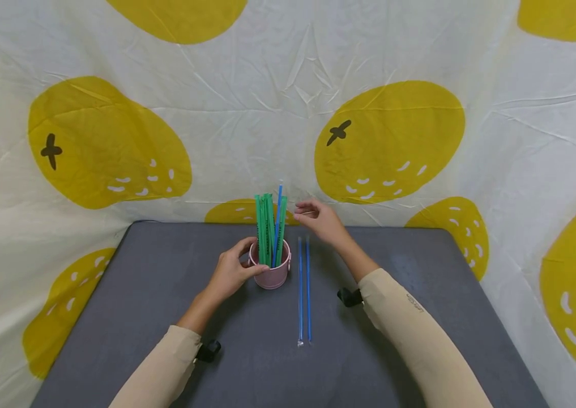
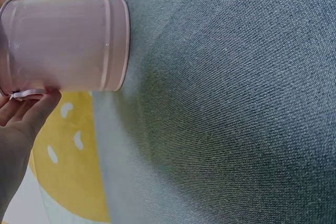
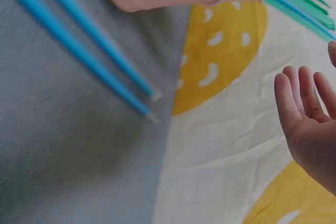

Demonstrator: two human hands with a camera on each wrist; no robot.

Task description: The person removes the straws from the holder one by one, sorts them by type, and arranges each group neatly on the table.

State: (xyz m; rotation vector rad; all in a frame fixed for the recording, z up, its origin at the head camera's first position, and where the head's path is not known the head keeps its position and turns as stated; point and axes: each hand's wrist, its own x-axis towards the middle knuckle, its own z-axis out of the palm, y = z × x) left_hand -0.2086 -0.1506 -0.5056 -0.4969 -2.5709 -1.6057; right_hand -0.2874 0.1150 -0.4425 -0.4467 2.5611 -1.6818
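A small pink bucket [image 1: 271,277] stands on the dark table, holding several green-wrapped straws [image 1: 265,226] and one blue straw [image 1: 278,218] that rises above them. My left hand [image 1: 231,271] grips the bucket's left side, thumb across the front and fingers round the back; the left wrist view shows fingertips by the handle joint. To the right of the straw tops, my right hand [image 1: 320,222] hovers in the air with loosely bent fingers and nothing in them. Below it, two blue straws [image 1: 300,294] in clear wrappers lie side by side on the table, right of the bucket.
The grey tabletop [image 1: 165,272] ends at a back edge just behind the bucket. A white cloth [image 1: 262,113] with yellow fruit prints hangs behind and at the sides. Black wrist straps [image 1: 350,297] show at both sleeves.
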